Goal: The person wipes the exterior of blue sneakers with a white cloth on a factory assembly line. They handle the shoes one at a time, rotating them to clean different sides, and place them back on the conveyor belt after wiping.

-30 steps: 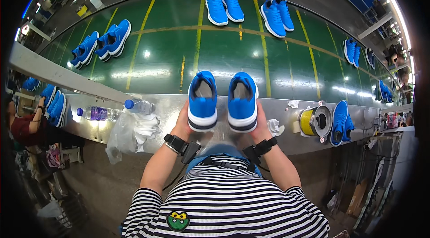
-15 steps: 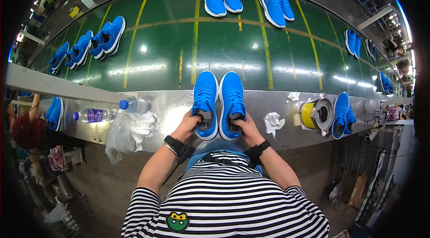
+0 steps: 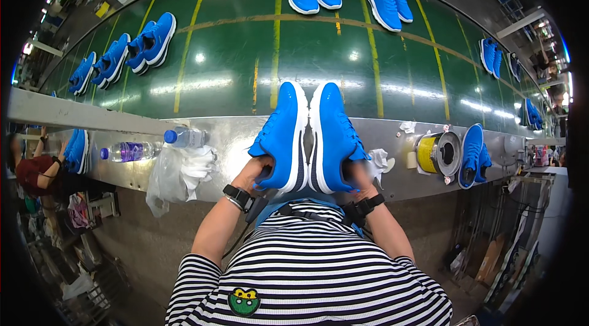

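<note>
I hold a pair of blue sneakers with white soles at the bench edge, toes pointing away from me. My left hand (image 3: 250, 174) grips the left sneaker (image 3: 284, 133) at its collar, fingers partly hidden inside the opening. The right sneaker (image 3: 331, 133) is held likewise by my right hand (image 3: 362, 177), which is blurred and half hidden behind the upper. Both sneakers are rolled outward, so their openings face the hands and their soles face each other across a narrow gap.
Beyond the metal bench (image 3: 236, 133) runs a green conveyor belt (image 3: 227, 59) with several blue sneaker pairs. Left are two bottles, a plastic bag (image 3: 162, 182) and crumpled paper (image 3: 197, 166). Right are a yellow-labelled can (image 3: 438, 153) and another sneaker pair (image 3: 473, 157). A co-worker (image 3: 37, 172) is far left.
Both sneakers have been rolled outward from openings facing up, and moved slightly away from me. My hands have spread apart with them. Sneakers on the belt appear slightly farther right.
</note>
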Demonstrator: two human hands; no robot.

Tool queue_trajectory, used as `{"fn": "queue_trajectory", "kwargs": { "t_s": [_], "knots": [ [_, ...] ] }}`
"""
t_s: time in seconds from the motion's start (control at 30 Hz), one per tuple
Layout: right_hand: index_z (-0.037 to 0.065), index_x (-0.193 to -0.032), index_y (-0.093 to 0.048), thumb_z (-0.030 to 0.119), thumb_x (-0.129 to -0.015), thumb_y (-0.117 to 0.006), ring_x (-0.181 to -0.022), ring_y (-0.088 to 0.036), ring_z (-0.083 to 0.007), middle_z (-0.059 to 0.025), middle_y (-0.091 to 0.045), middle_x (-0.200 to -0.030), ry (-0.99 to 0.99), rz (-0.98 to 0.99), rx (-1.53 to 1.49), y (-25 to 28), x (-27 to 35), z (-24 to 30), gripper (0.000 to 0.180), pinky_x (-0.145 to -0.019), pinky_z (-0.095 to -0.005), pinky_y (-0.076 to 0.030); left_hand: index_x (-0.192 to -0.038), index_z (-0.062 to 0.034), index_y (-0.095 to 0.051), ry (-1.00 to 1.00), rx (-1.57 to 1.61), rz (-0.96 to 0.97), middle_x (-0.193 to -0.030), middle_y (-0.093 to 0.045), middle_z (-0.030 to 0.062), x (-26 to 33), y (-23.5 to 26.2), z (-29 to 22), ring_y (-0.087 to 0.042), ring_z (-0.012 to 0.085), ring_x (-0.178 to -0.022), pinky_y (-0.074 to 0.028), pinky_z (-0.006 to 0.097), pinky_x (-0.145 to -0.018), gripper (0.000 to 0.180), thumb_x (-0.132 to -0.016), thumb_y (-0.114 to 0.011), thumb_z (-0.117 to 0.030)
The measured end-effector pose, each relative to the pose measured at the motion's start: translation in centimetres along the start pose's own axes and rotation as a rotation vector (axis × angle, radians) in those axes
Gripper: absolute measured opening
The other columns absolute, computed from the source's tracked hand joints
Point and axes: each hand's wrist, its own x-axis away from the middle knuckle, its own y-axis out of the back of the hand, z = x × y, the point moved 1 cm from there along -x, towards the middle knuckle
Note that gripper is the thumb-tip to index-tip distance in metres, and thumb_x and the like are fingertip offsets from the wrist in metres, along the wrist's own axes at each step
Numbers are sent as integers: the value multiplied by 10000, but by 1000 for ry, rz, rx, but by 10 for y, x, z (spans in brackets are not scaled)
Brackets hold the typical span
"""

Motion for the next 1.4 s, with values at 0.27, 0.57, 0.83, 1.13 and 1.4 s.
{"fn": "queue_trajectory", "kwargs": {
  "t_s": [0.27, 0.57, 0.83, 1.13, 1.4],
  "knots": [
    [22, -1318, -415, 128, -928, -479, -1066, -571, -215, -126, -533, -1240, -43, 35, 127, 36, -10, -20, 410, -927, -332, -459, -1223, -16, -507, -33, 122, 100, -1085, -615, 121, 9, -4, -6, -620, 239, -945, -525, 354, -842, 456, -775, -528, 68],
    [71, -1327, -433, 108, -876, -576, -1088, -543, -191, -60, -541, -1236, -87, 30, 10, 22, -2, -12, 475, -951, -336, -432, -1182, -41, -529, 66, 315, 213, -1067, -613, 105, 0, 16, 3, -616, 187, -919, -522, 330, -833, 316, -873, -555, -105],
    [86, -1199, -520, 194, -868, -597, -964, -509, -108, 11, -555, -1058, 126, 39, 231, 12, 13, -3, 356, -853, -264, -413, -1143, -69, -562, -260, -71, 190, -985, -603, 24, 1, 41, 10, -567, 112, -888, -486, 273, -788, 281, -893, -557, -197],
    [49, -1226, -504, 76, -835, -600, -975, -530, -113, -1, -569, -1085, 155, 7, 296, 3, 5, -7, 403, -872, -263, -419, -1235, -31, -509, -506, -176, 142, -1072, -597, 38, 30, 8, -12, -557, 122, -915, -455, 258, -831, 344, -897, -515, -97],
    [7, -1271, -481, -9, -724, -603, -1015, -555, -221, -123, -596, -1112, 400, -194, 920, 11, -54, -10, 561, -923, -322, -411, -1341, 33, -343, -482, -509, -166, -1197, -516, 263, -44, -35, 14, -533, 314, -1106, -428, 362, -929, 728, -660, -593, -24]
  ]
}}
